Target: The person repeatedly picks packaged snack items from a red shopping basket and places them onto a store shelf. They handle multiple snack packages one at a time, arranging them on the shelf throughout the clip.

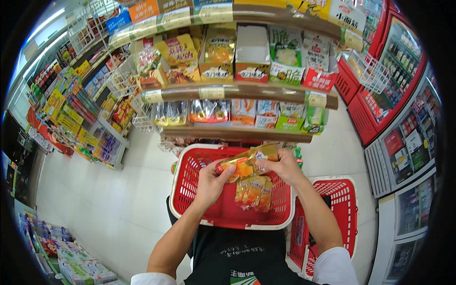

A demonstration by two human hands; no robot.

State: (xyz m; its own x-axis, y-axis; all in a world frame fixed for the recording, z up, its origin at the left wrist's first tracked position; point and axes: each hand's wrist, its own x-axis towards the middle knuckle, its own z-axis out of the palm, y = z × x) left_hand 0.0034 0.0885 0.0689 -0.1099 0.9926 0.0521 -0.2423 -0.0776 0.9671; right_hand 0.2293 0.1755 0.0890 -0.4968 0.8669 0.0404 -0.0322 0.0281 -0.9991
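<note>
Both hands grip one gold-and-orange foil snack packet (pixel 244 166) above a red plastic shopping basket (pixel 217 217). My left hand (pixel 212 181) pinches its left end with the thumb on top. Its right end is held by my right hand (pixel 283 164), the thumb lying across the printed front. Several similar gold packets (pixel 254 192) lie in the basket beneath it, toward the right of the red floor. The basket has a white rim and slotted walls, and stands right in front of my dark apron (pixel 238 249).
Ahead rises a shelf unit (pixel 213 134) with boxed snack packets; one display box (pixel 252 46) shows a blank whitish interior. A second red basket (pixel 342 206) stands on the floor at right. Red-framed drink coolers (pixel 384 103) line the right side. Snack racks (pixel 89 131) stand at left.
</note>
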